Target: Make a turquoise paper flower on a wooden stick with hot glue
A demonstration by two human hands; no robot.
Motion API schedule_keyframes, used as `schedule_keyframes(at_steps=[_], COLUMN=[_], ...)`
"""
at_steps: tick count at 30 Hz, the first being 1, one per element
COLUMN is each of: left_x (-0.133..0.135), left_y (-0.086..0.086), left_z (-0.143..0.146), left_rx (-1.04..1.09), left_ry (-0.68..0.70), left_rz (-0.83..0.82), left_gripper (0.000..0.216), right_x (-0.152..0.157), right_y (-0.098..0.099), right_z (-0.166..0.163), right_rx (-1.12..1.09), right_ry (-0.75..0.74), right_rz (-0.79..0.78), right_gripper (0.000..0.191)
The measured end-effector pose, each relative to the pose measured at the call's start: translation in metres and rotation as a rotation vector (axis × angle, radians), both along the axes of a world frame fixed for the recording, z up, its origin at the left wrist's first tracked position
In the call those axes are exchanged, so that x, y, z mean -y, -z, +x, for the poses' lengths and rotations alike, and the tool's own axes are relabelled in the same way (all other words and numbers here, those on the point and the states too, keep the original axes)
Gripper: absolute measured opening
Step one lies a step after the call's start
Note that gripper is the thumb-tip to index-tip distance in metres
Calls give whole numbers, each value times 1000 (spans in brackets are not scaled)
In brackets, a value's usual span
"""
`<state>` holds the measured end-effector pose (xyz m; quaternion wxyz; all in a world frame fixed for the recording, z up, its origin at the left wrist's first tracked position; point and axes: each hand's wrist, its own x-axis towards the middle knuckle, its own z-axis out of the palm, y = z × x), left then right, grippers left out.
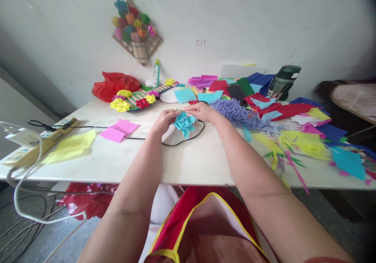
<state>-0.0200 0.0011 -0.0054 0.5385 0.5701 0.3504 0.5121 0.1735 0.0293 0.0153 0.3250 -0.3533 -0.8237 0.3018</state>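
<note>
A light-blue crepe-paper flower with ragged petals is held just above the front middle of the table. My left hand is closed on its left side, thumb and fingers at the petals. From the right, my right hand reaches over its top edge, fingers together and bent against it; the fingertips are partly hidden. A thin brownish edge shows behind the flower between the hands, too small to make out. A black cable loops on the table just below the flower.
Left are a power strip, yellow paper and pink paper. Behind lie a flower-decorated board, a red plastic bag and a glue bottle. Purple yarn, paper scraps and a dark bottle crowd the right.
</note>
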Motion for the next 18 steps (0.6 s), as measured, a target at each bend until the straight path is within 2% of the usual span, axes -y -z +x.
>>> schedule_keyframes(at_steps=[7, 18], left_x=[-1, -3], left_y=[1, 4], left_z=[0, 1], left_rx=[-29, 27], left_ry=[-18, -83], left_rz=[-29, -15], left_gripper=[26, 17], right_x=[5, 1], right_y=[-3, 3], right_z=[-3, -5], right_rx=[35, 118], right_ry=[49, 95], right_rz=[61, 159], right_gripper=[27, 31])
